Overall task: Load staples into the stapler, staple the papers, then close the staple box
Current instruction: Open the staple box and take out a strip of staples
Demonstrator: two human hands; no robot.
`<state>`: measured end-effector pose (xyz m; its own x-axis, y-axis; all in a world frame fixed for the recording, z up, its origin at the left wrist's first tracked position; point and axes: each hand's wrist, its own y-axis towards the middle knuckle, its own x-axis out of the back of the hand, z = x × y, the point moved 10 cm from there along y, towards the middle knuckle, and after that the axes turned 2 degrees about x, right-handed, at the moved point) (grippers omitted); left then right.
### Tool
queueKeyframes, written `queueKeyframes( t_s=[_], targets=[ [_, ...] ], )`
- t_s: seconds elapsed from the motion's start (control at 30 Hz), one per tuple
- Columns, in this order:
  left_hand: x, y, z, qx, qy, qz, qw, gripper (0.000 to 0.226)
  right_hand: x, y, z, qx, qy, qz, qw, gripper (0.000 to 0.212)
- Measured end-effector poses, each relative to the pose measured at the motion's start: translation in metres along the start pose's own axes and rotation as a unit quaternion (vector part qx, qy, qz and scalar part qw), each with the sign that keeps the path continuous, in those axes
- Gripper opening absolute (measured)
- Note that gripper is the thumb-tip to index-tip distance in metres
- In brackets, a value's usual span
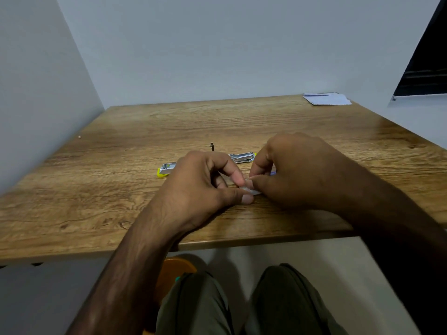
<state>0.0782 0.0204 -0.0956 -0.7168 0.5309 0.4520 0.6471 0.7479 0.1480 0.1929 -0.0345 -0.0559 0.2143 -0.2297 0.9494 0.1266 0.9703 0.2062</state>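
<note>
Pinching a small pale piece (250,189) between them, the two hands meet low over the near part of the wooden counter (96,189). The left hand (203,182) has thumb and forefinger curled onto the piece's left end, with its other fingers folded under the palm. The right hand (297,175) comes in from the other side, fingertips closed on the same piece and knuckles humped above it. So much of the piece is covered that I cannot tell whether it is the staple box or a strip of staples.

Just beyond the hands lies the stapler (242,157), swung open flat. Its yellow-green end pokes out to the left of the left hand, its bare metal channel shows in the gap between the hands, and its middle is hidden behind the left knuckles. A small dark upright bit (212,146) stands just beyond the stapler, past the left hand.

The papers (326,99) lie well apart, far beyond the right hand at the counter's back corner. Nearer than the hands, below the counter's edge, are the person's knees in olive trousers (198,305) and an orange stool (174,269).
</note>
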Motion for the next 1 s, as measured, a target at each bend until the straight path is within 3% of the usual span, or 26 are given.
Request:
queueKeyframes(
  t_s=[0.1, 0.17, 0.3, 0.4, 0.5, 0.83, 1.0],
  targets=[
    [0.003, 0.000, 0.001, -0.007, 0.010, -0.015, 1.000, 0.025, -0.001, 0.002, -0.007, -0.014, 0.025, -0.005, 1.000, 0.014],
    [0.004, 0.000, 0.003, -0.007, 0.011, -0.018, 1.000, 0.028, -0.001, 0.004, -0.017, -0.032, 0.098, -0.013, 0.995, 0.017],
    [0.001, 0.002, 0.002, -0.013, -0.010, 0.000, 1.000, 0.028, 0.004, 0.003, -0.048, -0.073, 0.309, -0.064, 0.946, 0.022],
    [0.003, 0.002, 0.002, -0.022, -0.013, -0.005, 1.000, 0.028, 0.006, -0.003, -0.069, -0.093, 0.339, -0.117, 0.929, 0.024],
    [0.003, -0.001, -0.001, -0.033, -0.014, -0.010, 0.999, 0.030, -0.006, -0.010, -0.079, -0.117, 0.407, -0.118, 0.898, 0.019],
    [-0.004, -0.001, -0.014, -0.054, -0.018, -0.007, 0.998, 0.032, -0.013, -0.014, -0.078, -0.098, 0.451, -0.127, 0.878, 0.016],
    [-0.005, 0.001, -0.015, -0.047, 0.042, -0.018, 0.998, 0.014, -0.014, -0.013, -0.076, -0.093, 0.442, -0.118, 0.884, 0.018]
  ],
)
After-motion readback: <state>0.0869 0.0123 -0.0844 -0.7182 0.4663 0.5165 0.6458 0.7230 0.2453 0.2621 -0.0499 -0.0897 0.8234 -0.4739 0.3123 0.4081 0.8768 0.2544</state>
